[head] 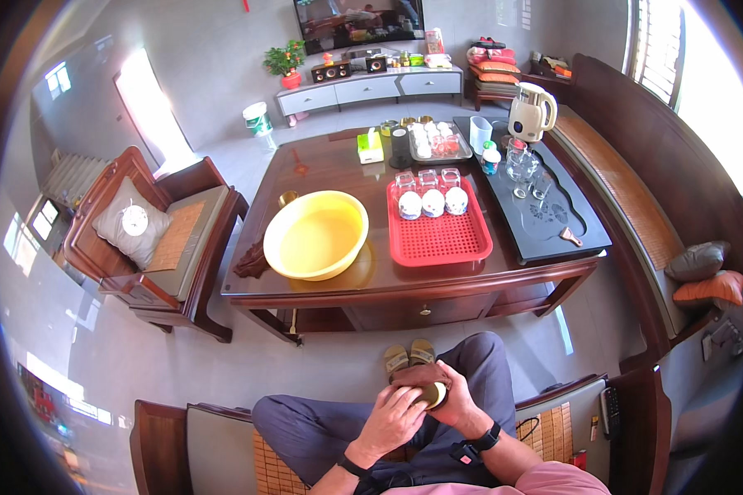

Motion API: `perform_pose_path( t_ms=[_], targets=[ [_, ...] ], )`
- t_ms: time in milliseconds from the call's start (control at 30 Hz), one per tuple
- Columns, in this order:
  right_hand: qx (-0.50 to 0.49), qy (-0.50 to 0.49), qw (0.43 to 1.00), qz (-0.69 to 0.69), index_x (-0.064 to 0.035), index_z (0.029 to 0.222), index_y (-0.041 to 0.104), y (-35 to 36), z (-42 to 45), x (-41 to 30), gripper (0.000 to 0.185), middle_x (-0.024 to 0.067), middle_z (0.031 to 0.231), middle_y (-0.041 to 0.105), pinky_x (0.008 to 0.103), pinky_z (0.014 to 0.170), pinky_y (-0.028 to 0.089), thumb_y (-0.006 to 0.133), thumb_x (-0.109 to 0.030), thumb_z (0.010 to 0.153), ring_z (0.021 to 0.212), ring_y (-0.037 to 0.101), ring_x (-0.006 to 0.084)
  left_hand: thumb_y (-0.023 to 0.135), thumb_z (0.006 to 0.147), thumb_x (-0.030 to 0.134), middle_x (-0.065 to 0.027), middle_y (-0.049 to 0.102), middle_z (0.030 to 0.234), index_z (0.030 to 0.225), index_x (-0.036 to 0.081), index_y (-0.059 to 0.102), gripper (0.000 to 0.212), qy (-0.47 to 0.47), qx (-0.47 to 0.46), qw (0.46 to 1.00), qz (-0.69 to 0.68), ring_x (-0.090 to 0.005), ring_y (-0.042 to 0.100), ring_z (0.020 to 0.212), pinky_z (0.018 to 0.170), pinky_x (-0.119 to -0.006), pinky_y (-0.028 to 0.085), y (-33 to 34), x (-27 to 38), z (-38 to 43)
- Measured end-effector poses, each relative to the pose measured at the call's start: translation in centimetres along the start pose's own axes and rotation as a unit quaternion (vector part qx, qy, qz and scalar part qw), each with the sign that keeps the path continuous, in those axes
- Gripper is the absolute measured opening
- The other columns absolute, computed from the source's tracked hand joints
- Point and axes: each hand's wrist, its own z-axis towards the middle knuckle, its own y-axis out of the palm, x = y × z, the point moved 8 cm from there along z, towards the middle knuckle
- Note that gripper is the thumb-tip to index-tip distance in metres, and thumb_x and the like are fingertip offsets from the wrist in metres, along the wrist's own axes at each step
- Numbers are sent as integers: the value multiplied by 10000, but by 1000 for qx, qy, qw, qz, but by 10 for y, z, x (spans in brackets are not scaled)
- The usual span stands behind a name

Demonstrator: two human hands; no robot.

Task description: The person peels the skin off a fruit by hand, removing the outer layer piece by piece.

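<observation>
Above my lap, my left hand (396,416) grips the side of a small round cup (432,396) that looks brass-coloured, with a bright pale rim or inside. My right hand (458,402) holds a brown cloth (418,374) around the far side of the same cup. Part of the cup is hidden by fingers and cloth. Beyond my knees, on the dark wooden table (322,289), stands a yellow basin (316,235) of what looks like water. To its right lies a red perforated tray (439,241) with upturned glasses (428,180) and patterned white cups (433,203).
A brass-coloured cup (288,198) and a dark cloth (251,260) lie by the basin. Further back are a tissue box (370,148), a metal tray (443,151) of cups and a black tea tray (551,216) with glassware and an electric kettle (531,111). A wooden armchair (155,229) stands left.
</observation>
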Motion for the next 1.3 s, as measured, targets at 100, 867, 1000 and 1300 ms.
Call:
perform_pose_path(
  t_ms=[100, 867, 1000, 1300],
  targets=[
    [1, 25, 1000, 3, 74, 1291, 522, 0, 0, 5, 646, 213, 1278, 603, 399, 1043, 411, 269, -431, 976, 1162, 575, 323, 683, 823, 189, -47, 613, 1102, 1076, 95, 659, 271, 26, -40, 999, 23, -175, 540, 1131, 1035, -438, 376, 0, -4, -4],
    [24, -309, 843, -440, -31, 1123, 665, 19, -12, -21, 254, 74, 1128, 609, 307, 950, 424, 585, -193, 944, 1066, 551, 175, 561, 974, 56, -52, 666, 921, 1010, -47, 618, 123, -320, 37, 713, -623, -105, 611, 864, 827, -257, 497, 55, -51, -31],
    [49, -341, 848, -403, -35, 1044, 667, 22, -14, -26, 193, 30, 979, 627, 258, 797, 470, 550, -165, 963, 885, 561, 108, 563, 985, 96, -37, 643, 966, 1085, -39, 600, 171, -328, 22, 711, -622, -91, 577, 907, 866, -250, 476, 61, -44, -30],
    [58, -368, 795, -478, -10, 1096, 633, 22, -13, -31, 300, 84, 1059, 620, 297, 912, 444, 466, -237, 994, 992, 578, 171, 806, 816, 207, -36, 640, 1051, 1186, -22, 562, 499, -319, 46, 722, -613, -115, 592, 977, 902, -272, 475, 60, -39, -23]
  ],
)
